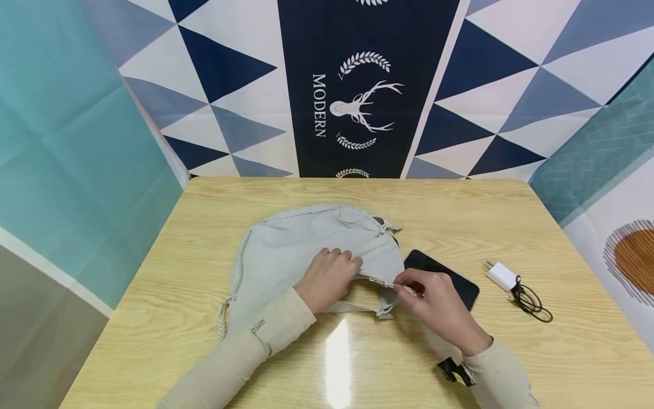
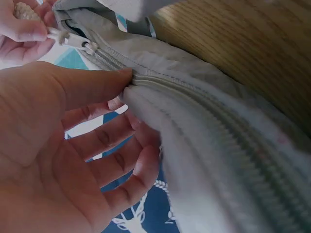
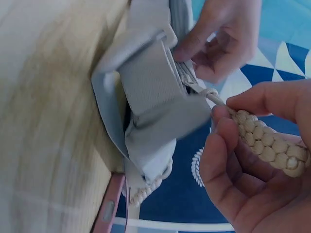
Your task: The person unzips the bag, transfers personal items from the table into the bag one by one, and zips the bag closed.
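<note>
Head cam looked forward and down from the near side of the bag (image 1: 301, 241), farthest out. I saw left-wrist cam close on the bag's zipper (image 2: 167, 86), right-wrist cam close off the bag's right end; both faced the wall print (image 1: 352, 108), shared the zipper pull (image 2: 73, 40).

Wood-grain table (image 1: 174, 267) — triangle-patterned backdrop (image 1: 357, 85), teal cloth (image 1: 66, 130) alongside

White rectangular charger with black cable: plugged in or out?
Out: the white rectangular charger lies on the pale wooden table, its metal prongs bare.
</note>
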Available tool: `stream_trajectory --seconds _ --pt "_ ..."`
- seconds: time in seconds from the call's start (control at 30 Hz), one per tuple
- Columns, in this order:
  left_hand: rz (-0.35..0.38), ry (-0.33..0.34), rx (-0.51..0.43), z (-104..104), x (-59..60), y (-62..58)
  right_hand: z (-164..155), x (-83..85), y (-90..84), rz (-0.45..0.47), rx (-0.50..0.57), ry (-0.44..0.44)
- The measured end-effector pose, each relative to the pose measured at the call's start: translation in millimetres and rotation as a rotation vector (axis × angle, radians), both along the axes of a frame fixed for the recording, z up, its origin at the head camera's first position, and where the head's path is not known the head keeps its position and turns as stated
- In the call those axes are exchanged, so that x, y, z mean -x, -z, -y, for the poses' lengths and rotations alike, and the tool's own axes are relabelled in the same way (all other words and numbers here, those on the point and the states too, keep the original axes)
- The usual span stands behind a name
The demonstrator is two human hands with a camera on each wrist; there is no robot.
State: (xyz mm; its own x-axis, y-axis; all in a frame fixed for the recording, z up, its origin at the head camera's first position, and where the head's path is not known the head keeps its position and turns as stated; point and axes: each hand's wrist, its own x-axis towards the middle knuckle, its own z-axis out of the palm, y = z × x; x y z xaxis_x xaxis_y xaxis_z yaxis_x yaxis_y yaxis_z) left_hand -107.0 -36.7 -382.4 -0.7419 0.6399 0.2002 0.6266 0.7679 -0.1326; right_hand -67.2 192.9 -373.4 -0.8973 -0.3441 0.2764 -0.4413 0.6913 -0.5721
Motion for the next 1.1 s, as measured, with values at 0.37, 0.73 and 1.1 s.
stream_trajectory --seconds 0.37,0.73,1.1 --pt "0.080 -0.016 -0.042 7 10.0 -7.3 -22 -12.2 -8.4 0.040 0.013 0.035" --pt "0.119 -0.036 -0.067 12 7.7 -6.2 -29 -23.6 9.7 0.150 0.094 0.021" --pt "0.175 0.067 -0.024 9 -0.1 -5.8 -36 -16.9 16.2 0.211 0.025 -0.153"
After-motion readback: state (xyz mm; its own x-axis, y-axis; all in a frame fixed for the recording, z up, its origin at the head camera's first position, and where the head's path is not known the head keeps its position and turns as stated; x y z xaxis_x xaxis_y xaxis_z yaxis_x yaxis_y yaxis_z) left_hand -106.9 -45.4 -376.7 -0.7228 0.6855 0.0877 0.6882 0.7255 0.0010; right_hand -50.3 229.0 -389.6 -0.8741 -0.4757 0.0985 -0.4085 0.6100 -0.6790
